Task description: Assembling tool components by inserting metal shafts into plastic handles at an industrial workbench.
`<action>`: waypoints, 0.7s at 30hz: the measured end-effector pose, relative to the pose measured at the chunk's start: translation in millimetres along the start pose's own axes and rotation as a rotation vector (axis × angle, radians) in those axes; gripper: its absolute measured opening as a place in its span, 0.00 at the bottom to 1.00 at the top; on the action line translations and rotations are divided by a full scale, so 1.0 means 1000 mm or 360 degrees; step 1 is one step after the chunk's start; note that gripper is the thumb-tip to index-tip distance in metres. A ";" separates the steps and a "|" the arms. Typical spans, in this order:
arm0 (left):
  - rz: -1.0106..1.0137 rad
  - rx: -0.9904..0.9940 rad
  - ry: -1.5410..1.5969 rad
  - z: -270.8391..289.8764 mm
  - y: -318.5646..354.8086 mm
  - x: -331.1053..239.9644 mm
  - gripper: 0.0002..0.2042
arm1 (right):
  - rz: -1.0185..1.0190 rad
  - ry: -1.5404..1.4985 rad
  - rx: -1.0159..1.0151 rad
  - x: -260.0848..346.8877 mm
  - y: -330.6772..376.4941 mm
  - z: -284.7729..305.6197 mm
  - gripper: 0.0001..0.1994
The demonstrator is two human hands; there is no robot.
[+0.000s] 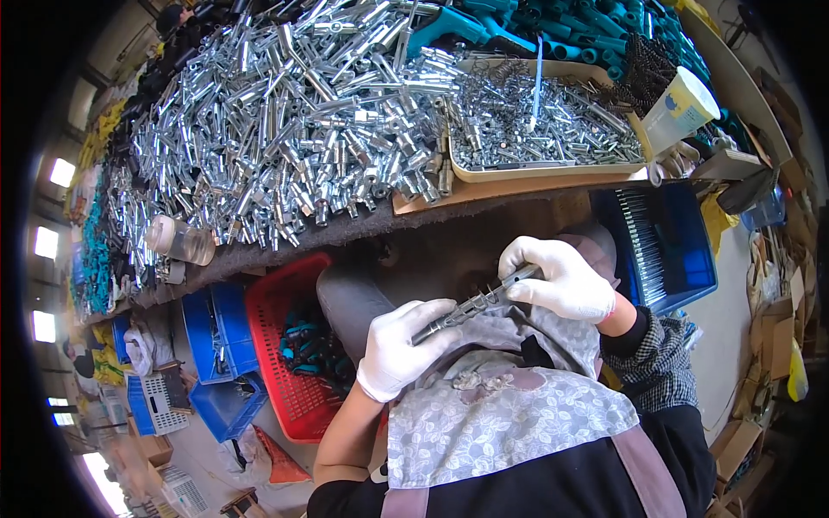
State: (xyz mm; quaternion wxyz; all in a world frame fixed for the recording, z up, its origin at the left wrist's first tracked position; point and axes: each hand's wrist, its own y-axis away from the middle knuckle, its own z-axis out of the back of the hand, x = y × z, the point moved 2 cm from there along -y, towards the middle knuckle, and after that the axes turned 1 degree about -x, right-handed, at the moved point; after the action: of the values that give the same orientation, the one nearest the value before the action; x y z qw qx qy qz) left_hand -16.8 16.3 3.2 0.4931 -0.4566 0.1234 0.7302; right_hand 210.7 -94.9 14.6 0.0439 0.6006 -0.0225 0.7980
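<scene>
Both of my hands wear white gloves and meet above my lap, over the patterned grey apron (518, 414). Between them runs a slim metal rod with a coil spring around it (477, 304), tilted up toward the right. My left hand (401, 341) is closed around its lower end. Thumb and fingers of my right hand (561, 281) pinch the upper end. The fingers partly cover both ends of the rod.
A big heap of shiny metal tube parts (285, 121) covers the bench ahead. Beside it sits a tray (553, 173) of springs and small metal pieces, with a paper cup (682, 108) at its right. Below stand a red basket (298, 414) and a blue bin (691, 276).
</scene>
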 end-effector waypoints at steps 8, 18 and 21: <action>-0.0025 -0.0042 -0.0052 -0.003 -0.001 0.002 0.16 | -0.0160 0.0019 0.0041 0.006 0.001 0.004 0.09; -0.0020 -0.0030 -0.0064 -0.003 -0.002 0.004 0.16 | -0.0217 -0.0038 -0.0038 0.002 0.002 -0.001 0.08; -0.0028 -0.0026 -0.0066 -0.002 -0.001 0.005 0.16 | -0.0293 -0.0112 -0.0017 0.001 0.003 -0.001 0.08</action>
State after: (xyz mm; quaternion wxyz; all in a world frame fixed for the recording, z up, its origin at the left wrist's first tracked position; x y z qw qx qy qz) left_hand -14.8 18.5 -1.7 0.4981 -0.4464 0.1031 0.7362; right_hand 209.2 -97.7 15.6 0.1193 0.6275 0.0271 0.7689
